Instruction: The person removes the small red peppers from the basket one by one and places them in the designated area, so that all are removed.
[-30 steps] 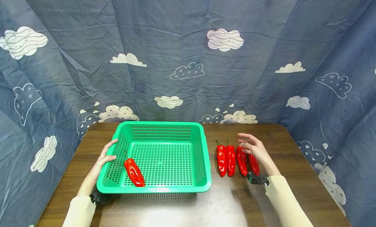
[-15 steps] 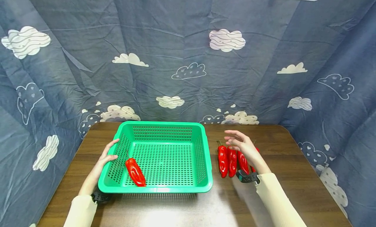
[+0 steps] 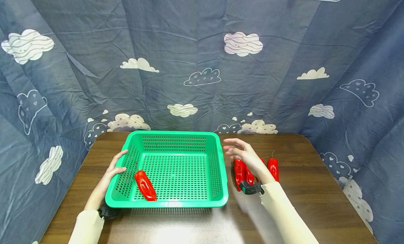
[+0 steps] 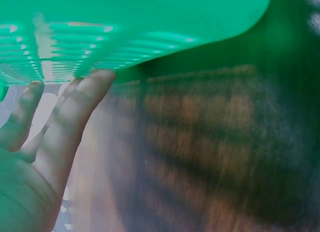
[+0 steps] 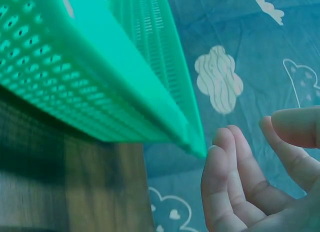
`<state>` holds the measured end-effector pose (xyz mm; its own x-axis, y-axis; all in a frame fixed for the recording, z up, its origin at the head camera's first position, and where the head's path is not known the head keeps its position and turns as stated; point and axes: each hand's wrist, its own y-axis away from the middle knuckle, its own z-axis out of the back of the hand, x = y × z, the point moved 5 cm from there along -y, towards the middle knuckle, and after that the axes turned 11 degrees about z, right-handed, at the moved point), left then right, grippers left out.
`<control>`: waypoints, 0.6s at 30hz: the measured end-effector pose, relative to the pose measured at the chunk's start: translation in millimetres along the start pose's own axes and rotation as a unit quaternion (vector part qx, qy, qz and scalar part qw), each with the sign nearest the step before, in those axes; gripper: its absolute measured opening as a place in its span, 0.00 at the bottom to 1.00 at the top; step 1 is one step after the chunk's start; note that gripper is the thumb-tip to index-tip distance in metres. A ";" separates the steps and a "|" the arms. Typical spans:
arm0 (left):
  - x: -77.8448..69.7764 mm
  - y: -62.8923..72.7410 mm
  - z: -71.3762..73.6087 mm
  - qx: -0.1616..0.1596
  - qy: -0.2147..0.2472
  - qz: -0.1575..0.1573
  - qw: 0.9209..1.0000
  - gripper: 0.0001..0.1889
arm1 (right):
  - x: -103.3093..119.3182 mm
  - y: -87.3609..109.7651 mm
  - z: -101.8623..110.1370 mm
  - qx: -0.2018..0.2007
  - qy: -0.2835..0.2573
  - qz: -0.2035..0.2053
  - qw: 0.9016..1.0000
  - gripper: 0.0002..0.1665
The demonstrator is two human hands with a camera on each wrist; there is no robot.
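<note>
A green plastic basket (image 3: 167, 204) with slotted sides stands on the table, and one red pepper (image 3: 145, 186) lies inside near its left wall. My left hand (image 3: 108, 175) is at the basket's left side; in the left wrist view its straight fingers (image 4: 75, 117) reach up to the wall under the rim. Just outside the right rim, my right hand (image 3: 244, 154) is raised with loosely bent fingers and nothing in them. Below and behind it on the table lie several more red peppers, partly hidden by the hand and wrist; the rightmost pepper (image 3: 273, 166) shows its stem.
The brown wooden table (image 3: 309, 195) ends at a dark blue curtain (image 3: 202, 96) with white clouds, which hangs behind it and along both sides. Each wrist wears a black strap (image 3: 250, 188).
My right hand has moved left from above the rightmost peppers to beside the basket's right rim, uncovering the rightmost pepper. My left hand and the basket stay in place.
</note>
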<state>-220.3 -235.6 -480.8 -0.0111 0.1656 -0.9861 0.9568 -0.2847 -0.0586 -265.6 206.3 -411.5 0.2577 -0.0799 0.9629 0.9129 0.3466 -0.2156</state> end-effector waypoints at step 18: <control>-0.6 0.6 0.2 -0.010 -0.007 0.012 1.000 0.32 | 11.1 -19.3 -46.2 0.056 -0.020 -0.019 0.998 0.24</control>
<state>-219.8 -236.0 -480.3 0.0087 0.1463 -0.9892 0.9627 -0.2687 -0.0312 -265.7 155.5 -404.2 0.2092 -0.0591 0.9761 0.8804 0.4458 -0.1617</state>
